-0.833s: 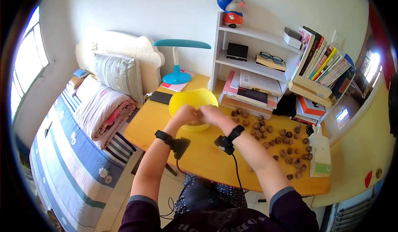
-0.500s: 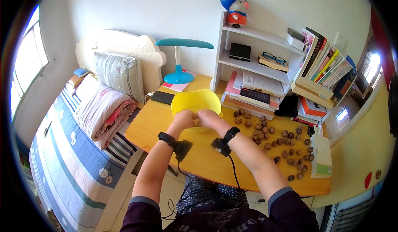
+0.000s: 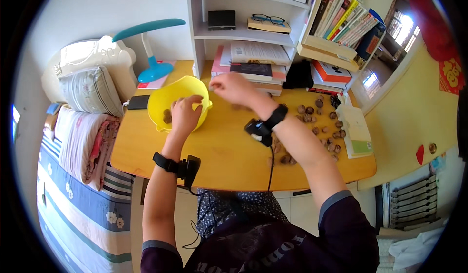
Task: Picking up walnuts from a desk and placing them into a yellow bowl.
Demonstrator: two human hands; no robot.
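Observation:
A yellow plastic basin (image 3: pixel 158 97) stands on the wooden desk, with brown walnuts (image 3: pixel 167 116) showing inside it. Over its right part is my left hand (image 3: pixel 185 115), fingers bent but apart, with nothing visible in them. Just beyond the basin's right rim, my right hand (image 3: pixel 235 90) is raised with its fingertips pinched together. A small greyish bit shows at that pinch, too small to name. To the right, many loose walnuts (image 3: pixel 309 110) are spread over the desk, some partly hidden behind my right forearm.
A white shelf (image 3: pixel 243 31) with books and glasses stands behind the basin. The blue lamp (image 3: pixel 156 70) and a dark phone (image 3: pixel 138 102) are at the back left. A white-green box (image 3: pixel 354 131) lies at the desk's right end. Cables hang from both wrist straps.
My hands were together over the basin and are now apart, the right one moved rightward past the rim. The whole view has shifted, so the desk sits further left and higher.

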